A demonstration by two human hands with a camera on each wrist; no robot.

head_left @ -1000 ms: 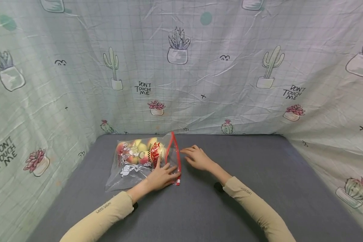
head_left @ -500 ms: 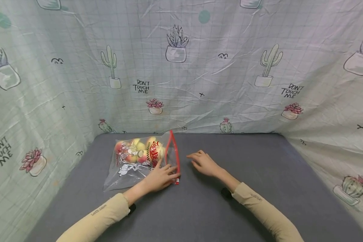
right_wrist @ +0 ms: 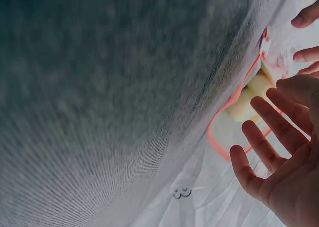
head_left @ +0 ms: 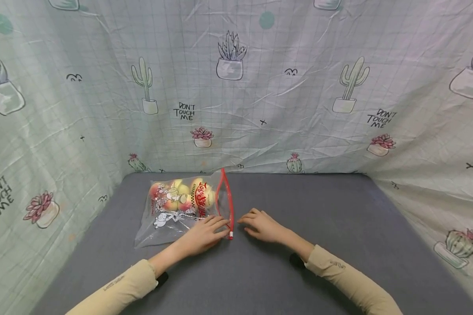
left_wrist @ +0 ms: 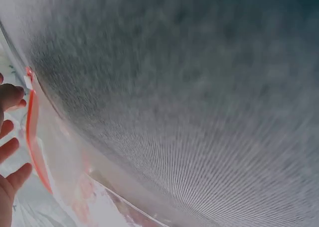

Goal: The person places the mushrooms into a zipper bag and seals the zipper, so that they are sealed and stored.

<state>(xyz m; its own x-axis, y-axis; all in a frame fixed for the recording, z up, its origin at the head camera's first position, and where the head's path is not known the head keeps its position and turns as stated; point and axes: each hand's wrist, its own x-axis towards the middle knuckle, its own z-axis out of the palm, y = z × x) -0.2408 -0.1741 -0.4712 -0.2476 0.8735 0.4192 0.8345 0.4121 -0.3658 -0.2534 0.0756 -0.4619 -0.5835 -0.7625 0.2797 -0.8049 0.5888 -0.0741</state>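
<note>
A clear zip bag point(head_left: 165, 229) with red and white cartoon print lies on the left half of the table. Several round red-and-yellow fruits point(head_left: 177, 194) fill its far side. The red zip edge point(head_left: 230, 197) gapes at the right, and a white slider point(head_left: 231, 235) sits at its near end. Over the near corner of that mouth is my left hand point(head_left: 202, 236), fingers extended close to the slider. My right hand point(head_left: 266, 226) hovers just right of the red edge. In the right wrist view its fingers point(right_wrist: 274, 122) are loosely spread and hold nothing.
A grey cloth-covered table point(head_left: 319, 210) lies under everything. Behind it and along both sides hangs a pale curtain point(head_left: 260, 100) printed with cacti and lettering. Dark wrist cameras point(head_left: 297, 260) sit under the cuffs.
My right hand first drew back from the bag's edge, then came nearer and lower toward the slider end. My left hand has slid slightly back, its index finger lowered. The bag stays in place.
</note>
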